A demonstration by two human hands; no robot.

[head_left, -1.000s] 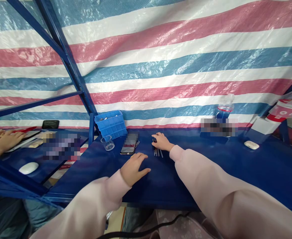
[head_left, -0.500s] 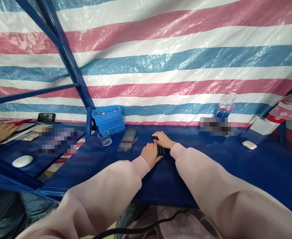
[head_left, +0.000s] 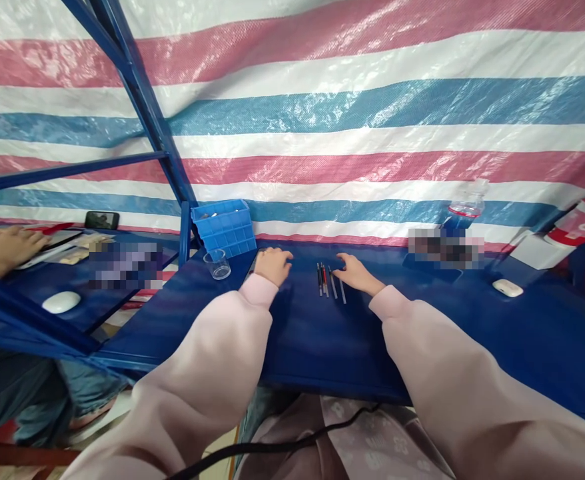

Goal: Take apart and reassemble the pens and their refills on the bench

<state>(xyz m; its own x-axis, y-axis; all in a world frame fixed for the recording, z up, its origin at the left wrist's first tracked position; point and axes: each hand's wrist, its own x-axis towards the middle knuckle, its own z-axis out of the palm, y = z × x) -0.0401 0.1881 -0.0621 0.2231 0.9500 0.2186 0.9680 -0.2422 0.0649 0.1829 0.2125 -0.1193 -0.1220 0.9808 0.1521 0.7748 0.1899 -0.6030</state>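
Note:
Several slim pen-like sticks (head_left: 325, 280), with black, red and clear parts, lie side by side on the blue table (head_left: 317, 347). They are too small for me to tell whether they are pens or refills. Just to their right is my right hand (head_left: 356, 275), thumb and fingers apart, close to the rightmost stick; I see nothing held. My left hand (head_left: 272, 267) is off to the left of the row, palm down, its fingers loosely bent and the thumb apart. It covers most of a flat dark object whose edge shows on its left side.
Left of my left hand stand a clear plastic cup (head_left: 218, 265) and a blue divided bin (head_left: 226, 227). A bottle (head_left: 465, 203), a white earphone case (head_left: 507, 288) and a white box (head_left: 540, 250) are on the right. Beyond the blue frame post (head_left: 160, 133), another person's hand (head_left: 12, 250) rests.
Both hands have come apart from over the sticks, which now lie uncovered and spread. My left hand moved left onto the flat dark object, my right hand moved right. The view shifted slightly.

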